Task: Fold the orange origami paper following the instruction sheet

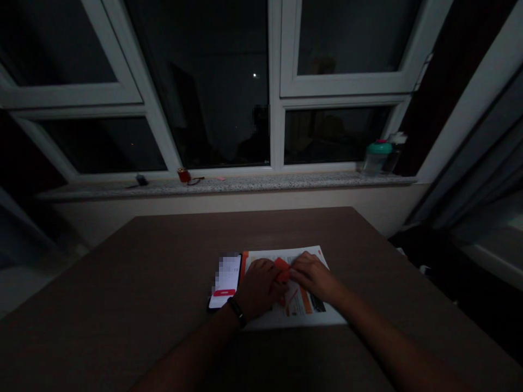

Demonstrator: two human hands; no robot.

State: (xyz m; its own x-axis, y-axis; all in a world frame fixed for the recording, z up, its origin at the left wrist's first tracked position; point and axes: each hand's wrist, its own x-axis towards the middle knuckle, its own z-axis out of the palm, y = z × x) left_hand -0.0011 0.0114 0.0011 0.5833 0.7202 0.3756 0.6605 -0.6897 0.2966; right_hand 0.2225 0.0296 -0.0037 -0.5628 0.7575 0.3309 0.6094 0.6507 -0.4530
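Note:
A small piece of orange-red paper, seemingly folded, is held between both hands above a printed sheet. My left hand, with a dark band on its wrist, closes its fingers on the paper's left side. From the right, my right hand pinches the paper's edge with thumb and fingertips. Part of the paper is hidden behind the left fingers. Just left of the sheet lies a phone with its screen lit.
The brown table reaches toward a window wall. On the granite sill stand a teal-lidded bottle, a clear bottle and a small red object. Curtains hang at the right. The room is dim.

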